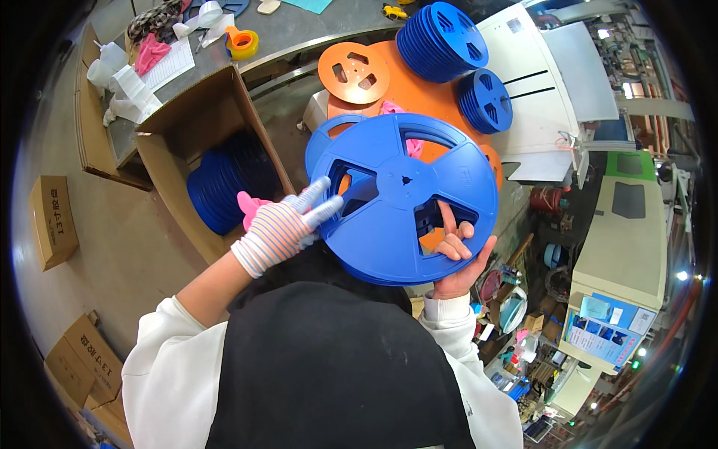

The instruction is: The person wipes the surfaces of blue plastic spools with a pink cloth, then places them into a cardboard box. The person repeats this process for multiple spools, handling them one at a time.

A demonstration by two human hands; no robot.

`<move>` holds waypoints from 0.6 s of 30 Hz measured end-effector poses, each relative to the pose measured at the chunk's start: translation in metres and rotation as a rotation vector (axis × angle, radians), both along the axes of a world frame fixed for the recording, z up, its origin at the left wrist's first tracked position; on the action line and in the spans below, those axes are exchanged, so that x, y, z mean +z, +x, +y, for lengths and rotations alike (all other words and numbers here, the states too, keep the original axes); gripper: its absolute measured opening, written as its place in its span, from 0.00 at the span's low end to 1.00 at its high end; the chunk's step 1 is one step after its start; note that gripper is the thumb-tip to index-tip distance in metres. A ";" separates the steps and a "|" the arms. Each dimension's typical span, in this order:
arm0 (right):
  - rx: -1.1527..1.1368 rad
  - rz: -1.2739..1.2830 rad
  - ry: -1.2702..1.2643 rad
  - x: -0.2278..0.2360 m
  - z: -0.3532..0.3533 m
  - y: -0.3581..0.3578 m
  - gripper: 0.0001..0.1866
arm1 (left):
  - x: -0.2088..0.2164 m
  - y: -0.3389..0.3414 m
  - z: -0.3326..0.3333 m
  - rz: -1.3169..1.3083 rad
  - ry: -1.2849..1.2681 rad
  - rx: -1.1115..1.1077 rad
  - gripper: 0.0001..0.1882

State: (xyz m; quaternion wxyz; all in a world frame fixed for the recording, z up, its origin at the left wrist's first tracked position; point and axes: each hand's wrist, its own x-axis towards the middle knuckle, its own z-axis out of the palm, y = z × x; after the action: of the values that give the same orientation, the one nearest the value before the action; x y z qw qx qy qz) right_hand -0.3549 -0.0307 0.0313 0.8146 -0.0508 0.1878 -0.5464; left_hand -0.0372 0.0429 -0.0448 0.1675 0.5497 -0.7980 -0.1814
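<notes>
1. Fingers of the bare right hand hook into a window of the blue reel, its thumb outside the rim, gripping the right side.
2. The gloved left hand is at the reel's left edge, index and middle fingers spread apart; they are blurred, so I cannot tell whether they touch it.
3. The reel is held in the air, in front of the black apron.
4. It could tip or slip if the right hand alone bears its weight; a careless swing might knock the second reel, partly hidden behind it.
5. Beyond is an orange surface with a large stack and a small stack of blue reels, plus an orange reel.
6. To the left, an open box holds more reels; tape lies on a grey surface.
7. Further out, a carton stands on the floor, left; a machine stands right.
</notes>
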 end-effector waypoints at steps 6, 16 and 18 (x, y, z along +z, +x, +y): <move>0.110 0.395 -0.044 0.029 -0.015 0.011 0.30 | -0.014 0.003 0.017 0.246 -0.180 -0.079 0.23; 0.034 0.670 -0.097 0.023 -0.015 0.008 0.21 | -0.015 0.051 0.054 1.825 0.642 0.504 0.18; 0.062 0.628 -0.062 0.017 -0.013 -0.001 0.20 | -0.025 0.053 0.067 1.973 0.643 0.579 0.20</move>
State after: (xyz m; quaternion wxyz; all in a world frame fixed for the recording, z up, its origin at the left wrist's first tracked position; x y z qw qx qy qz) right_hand -0.3558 -0.0441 0.0480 0.7311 -0.2475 0.4117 -0.4844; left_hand 0.0160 0.1095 -0.0694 0.6214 0.3471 -0.0653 -0.6994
